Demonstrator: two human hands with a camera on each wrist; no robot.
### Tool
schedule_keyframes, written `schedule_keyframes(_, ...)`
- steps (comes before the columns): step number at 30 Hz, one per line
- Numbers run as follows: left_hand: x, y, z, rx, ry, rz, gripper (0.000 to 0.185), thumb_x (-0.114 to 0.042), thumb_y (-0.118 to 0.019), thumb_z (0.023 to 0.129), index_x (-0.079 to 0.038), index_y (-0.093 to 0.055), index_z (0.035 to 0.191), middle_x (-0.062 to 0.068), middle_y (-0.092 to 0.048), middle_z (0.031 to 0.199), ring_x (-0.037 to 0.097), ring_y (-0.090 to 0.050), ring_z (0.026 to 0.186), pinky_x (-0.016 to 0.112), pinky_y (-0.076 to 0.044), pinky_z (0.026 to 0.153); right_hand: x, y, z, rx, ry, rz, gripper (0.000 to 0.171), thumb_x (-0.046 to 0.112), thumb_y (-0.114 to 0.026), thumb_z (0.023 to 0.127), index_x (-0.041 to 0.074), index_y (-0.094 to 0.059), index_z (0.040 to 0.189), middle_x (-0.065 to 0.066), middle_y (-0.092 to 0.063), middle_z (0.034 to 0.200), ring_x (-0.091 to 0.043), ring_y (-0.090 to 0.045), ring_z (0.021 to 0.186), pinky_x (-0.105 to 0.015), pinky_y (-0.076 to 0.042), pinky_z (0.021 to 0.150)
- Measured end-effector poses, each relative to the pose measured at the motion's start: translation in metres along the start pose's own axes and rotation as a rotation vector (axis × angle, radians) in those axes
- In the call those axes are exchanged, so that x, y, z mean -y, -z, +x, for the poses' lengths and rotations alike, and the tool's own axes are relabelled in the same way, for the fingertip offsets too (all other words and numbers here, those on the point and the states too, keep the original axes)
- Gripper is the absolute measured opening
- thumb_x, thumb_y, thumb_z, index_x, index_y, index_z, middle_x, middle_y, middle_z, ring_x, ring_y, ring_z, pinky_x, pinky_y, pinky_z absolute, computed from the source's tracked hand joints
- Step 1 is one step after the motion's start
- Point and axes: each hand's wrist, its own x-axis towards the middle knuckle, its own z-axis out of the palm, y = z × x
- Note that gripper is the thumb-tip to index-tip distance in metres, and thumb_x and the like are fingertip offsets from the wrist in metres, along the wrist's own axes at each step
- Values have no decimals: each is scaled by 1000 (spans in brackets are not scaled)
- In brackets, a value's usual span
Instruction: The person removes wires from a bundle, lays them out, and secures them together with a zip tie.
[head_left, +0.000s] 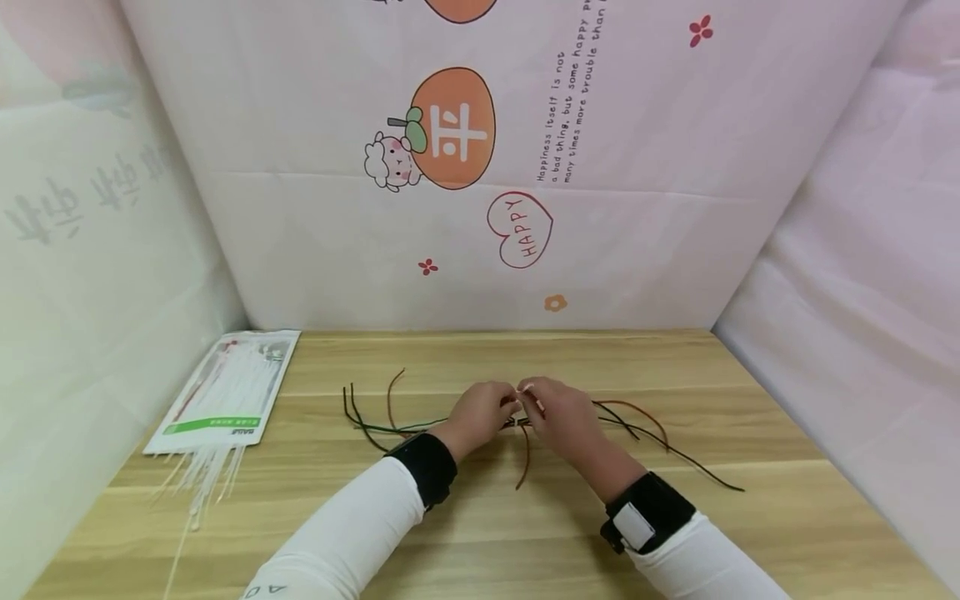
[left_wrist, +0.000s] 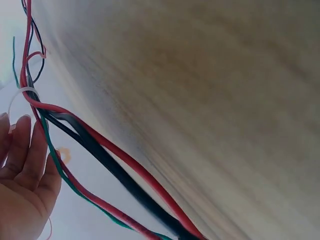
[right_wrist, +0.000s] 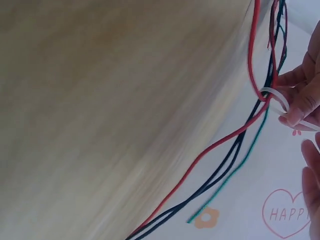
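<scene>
A bundle of thin red, black and green wires (head_left: 622,423) lies across the wooden table, running beneath both hands. A white zip tie (right_wrist: 276,96) loops around its middle, with a tail leading off toward the right edge of the right wrist view. My left hand (head_left: 480,414) pinches the zip tie by thumb and fingers; in the left wrist view the other fingers (left_wrist: 37,155) stay beside the wires. My right hand (head_left: 562,417) has thumb and fingertips together at the tail, right against the left fingertips. Only a few right-hand fingers (right_wrist: 310,172) show in the right wrist view.
On the table's left side lies a white and green package (head_left: 225,387), with several loose white zip ties (head_left: 210,471) spilling from its near end. Loose wire ends fan out to both sides. White printed cloth (head_left: 622,250) stands behind and on both sides of the wooden table (head_left: 525,550).
</scene>
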Motion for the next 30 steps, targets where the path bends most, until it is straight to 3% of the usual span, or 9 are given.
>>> schedule_keyframes(3,1,0,1,-14,-17,55,14,-14,-60,96,-11,-67,84,-7,-54,69,8,-47,63,21,-41,62,4,2,4,117,-75,1,10,13,-74,86,11,-69,94,-1,-69,88,-13,-61,67,-26,-47,53)
schedule_keyframes(6,1,0,1,-23,-36,61,19,-16,-59,97,-11,-63,79,-6,-52,67,9,-46,61,21,-40,60,7,5,6,167,-77,-13,8,12,-75,84,12,-69,89,-2,-69,88,-16,-64,72,-29,-50,57)
schedule_keyframes(13,6,1,1,-17,-48,32,18,-16,-62,95,-11,-61,77,-5,-55,70,8,-46,63,20,-40,61,4,5,3,-14,128,-16,25,1,-83,71,7,-63,83,-5,-68,80,-19,-63,63,-30,-50,54)
schedule_keyframes(16,8,2,2,-27,-31,27,18,-16,-65,93,-11,-63,76,-4,-58,73,9,-47,66,22,-42,63,5,6,3,-68,175,8,23,3,-82,73,6,-61,83,-6,-67,78,-19,-61,60,-30,-49,52)
schedule_keyframes(19,10,2,2,-26,-15,28,17,-15,-66,92,-10,-63,76,-2,-58,75,10,-47,67,22,-43,64,7,7,3,-94,201,41,14,10,-73,85,4,-60,83,-7,-67,78,-20,-62,61,-30,-49,52)
schedule_keyframes(22,11,2,1,-12,-3,35,16,-15,-66,92,-10,-62,77,-3,-57,74,9,-47,66,22,-43,63,9,6,2,-99,217,55,15,16,-64,93,4,-60,84,-7,-67,79,-20,-63,63,-30,-50,54)
schedule_keyframes(30,10,5,4,18,57,29,15,-21,-60,96,-10,-65,88,-1,-62,79,11,-52,69,25,-44,65,7,9,2,-119,219,47,10,8,-72,85,4,-63,82,-8,-69,80,-21,-65,66,-31,-52,54)
